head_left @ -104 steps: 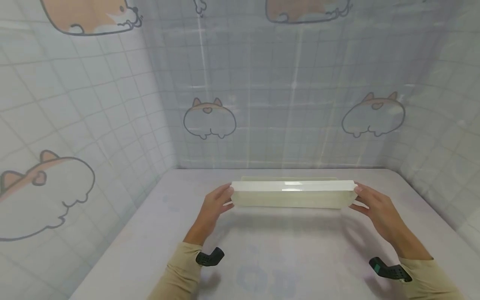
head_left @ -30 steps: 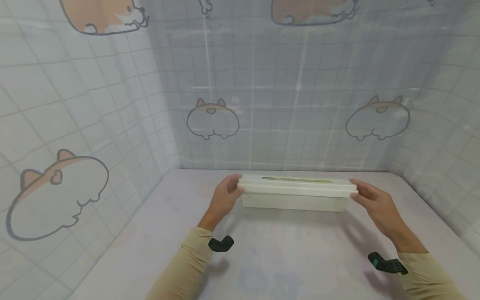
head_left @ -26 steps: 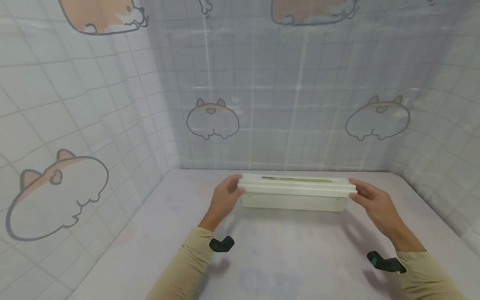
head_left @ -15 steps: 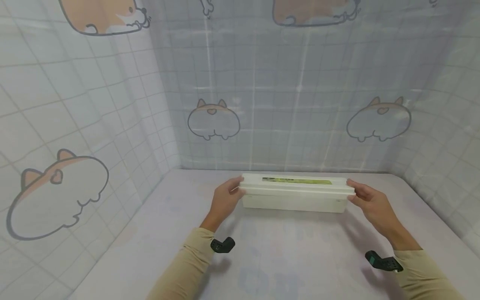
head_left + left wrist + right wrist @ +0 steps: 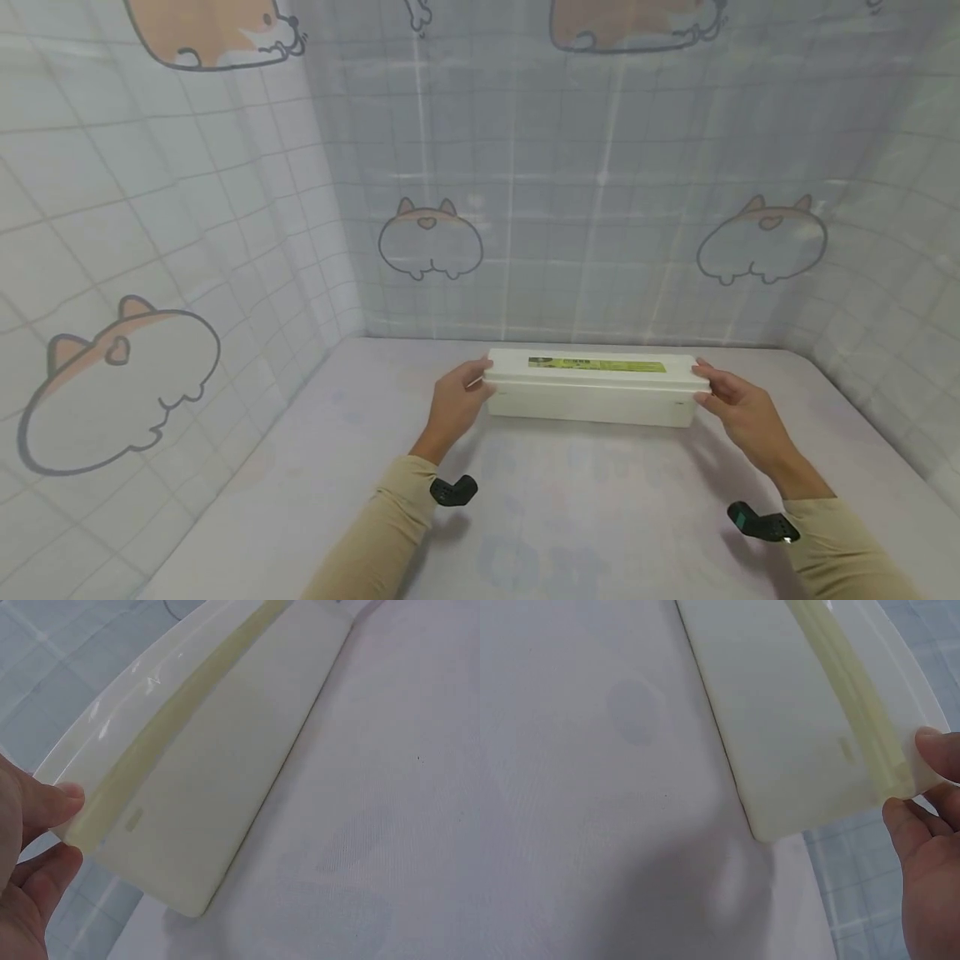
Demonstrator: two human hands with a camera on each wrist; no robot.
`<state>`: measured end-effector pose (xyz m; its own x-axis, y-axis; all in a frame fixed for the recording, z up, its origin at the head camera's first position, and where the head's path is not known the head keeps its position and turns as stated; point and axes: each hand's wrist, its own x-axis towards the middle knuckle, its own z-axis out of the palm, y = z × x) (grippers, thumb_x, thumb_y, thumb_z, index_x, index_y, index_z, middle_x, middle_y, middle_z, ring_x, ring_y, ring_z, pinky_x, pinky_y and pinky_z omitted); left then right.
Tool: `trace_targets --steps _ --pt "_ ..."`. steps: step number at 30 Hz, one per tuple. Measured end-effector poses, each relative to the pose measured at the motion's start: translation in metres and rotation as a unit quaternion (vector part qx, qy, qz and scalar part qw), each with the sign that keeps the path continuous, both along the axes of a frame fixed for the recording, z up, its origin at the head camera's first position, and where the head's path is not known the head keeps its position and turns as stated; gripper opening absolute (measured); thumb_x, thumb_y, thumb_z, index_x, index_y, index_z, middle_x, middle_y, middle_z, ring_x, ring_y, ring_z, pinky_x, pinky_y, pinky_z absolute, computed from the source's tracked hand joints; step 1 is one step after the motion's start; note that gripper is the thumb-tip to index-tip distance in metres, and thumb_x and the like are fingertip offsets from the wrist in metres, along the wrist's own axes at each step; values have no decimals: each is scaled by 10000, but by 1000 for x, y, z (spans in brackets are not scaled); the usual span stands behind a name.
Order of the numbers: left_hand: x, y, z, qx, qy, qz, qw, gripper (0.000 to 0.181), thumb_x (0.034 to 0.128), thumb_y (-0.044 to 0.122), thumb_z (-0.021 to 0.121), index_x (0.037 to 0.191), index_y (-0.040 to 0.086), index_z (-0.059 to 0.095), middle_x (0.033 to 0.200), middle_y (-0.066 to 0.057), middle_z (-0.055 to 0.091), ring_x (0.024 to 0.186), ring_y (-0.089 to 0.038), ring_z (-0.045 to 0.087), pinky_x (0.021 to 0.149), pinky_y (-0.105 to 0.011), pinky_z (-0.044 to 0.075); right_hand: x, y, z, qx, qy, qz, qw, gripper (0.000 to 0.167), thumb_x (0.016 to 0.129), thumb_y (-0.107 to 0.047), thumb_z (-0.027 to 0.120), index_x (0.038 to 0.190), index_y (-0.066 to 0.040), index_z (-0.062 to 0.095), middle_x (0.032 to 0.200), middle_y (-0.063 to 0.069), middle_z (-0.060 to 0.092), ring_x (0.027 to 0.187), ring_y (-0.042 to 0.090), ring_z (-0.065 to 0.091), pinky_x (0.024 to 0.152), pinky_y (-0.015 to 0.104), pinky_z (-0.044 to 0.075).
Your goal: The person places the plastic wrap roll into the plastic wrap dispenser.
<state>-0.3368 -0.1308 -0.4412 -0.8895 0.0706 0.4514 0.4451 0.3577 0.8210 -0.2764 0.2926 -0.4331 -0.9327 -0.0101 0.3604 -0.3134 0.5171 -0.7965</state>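
Observation:
A long white plastic box (image 5: pixel 592 407) stands near the back of the table, its long side towards me. Its white lid (image 5: pixel 506 360) lies over the top and carries a yellow-green label (image 5: pixel 596 364). My left hand (image 5: pixel 455 402) holds the lid's left end; in the left wrist view its thumb and fingers (image 5: pixel 54 874) are at the lid's corner, by a yellowish rim strip (image 5: pixel 161 731). At the opposite end my right hand (image 5: pixel 750 412) grips the lid between thumb and fingers (image 5: pixel 907 825). Whether the lid is fully seated I cannot tell. The box's inside is hidden.
A pale cloth (image 5: pixel 555 508) covers the table. Behind it and on both sides hang grid-patterned curtains (image 5: pixel 585 167) with cartoon dogs. Black devices (image 5: pixel 453 492) are worn on both wrists.
Both hands have tilted the lid back from facing me to nearly level over the box, so its label now shows. They remain at its ends, with the right hand slightly further left.

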Motion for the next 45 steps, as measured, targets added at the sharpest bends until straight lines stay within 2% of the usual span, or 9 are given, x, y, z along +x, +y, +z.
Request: trace_targets --steps 6,10,24,33,39,41,45 --pt "-3 2 -3 -136 -31 107 9998 375 898 3 720 1267 12 653 1408 -86 579 1279 -253 564 977 -277 498 -3 1 -5 -84 36 8 10000 510 1025 -173 600 1467 33 451 1604 189 272 1435 374 331 949 51 374" --pt "-5 3 -6 -166 -53 150 9997 372 893 0 728 1258 1 658 1403 -87 581 1274 -250 569 967 -273 503 -4 1 -7 -34 29 22 10000 495 1029 -155 589 1467 31 453 1603 181 274 1422 407 337 946 45 372" --pt "-3 4 -8 110 5 80 9999 353 881 -47 715 1229 -27 663 1388 -113 588 1272 -267 568 965 -271 504 -8 -2 -3 97 -170 -204 9996 465 1033 -108 563 1465 31 457 1600 147 300 1399 440 361 941 44 372" --pt "-2 4 -9 170 -120 142 9997 344 890 -37 710 1231 -14 666 1403 -83 579 1272 -249 569 971 -261 496 -7 -1 -4 242 -250 -278 9990 472 1047 -173 554 1473 8 459 1604 143 297 1405 434 358 988 119 397" --pt "-1 4 -9 221 -135 130 9996 319 912 -13 696 1230 -5 670 1406 -71 578 1277 -245 564 973 -273 498 -5 0 -3 261 -240 -275 9990 483 1047 -190 555 1481 -2 454 1605 132 298 1402 432 365 963 84 393" --pt "-1 5 -9 232 -143 137 9995 317 917 -5 693 1233 -2 670 1407 -66 578 1278 -242 563 975 -277 499 -4 1 -3 299 -232 -296 9988 487 1048 -207 556 1481 -8 457 1604 124 301 1403 429 366 988 125 402" --pt "-1 7 -11 312 -209 141 9992 310 925 3 686 1235 4 673 1412 -56 575 1280 -242 562 980 -286 498 -3 2 -4 342 -261 -357 9984 488 1047 -225 561 1476 -13 468 1604 110 296 1416 422 345 1076 397 391"
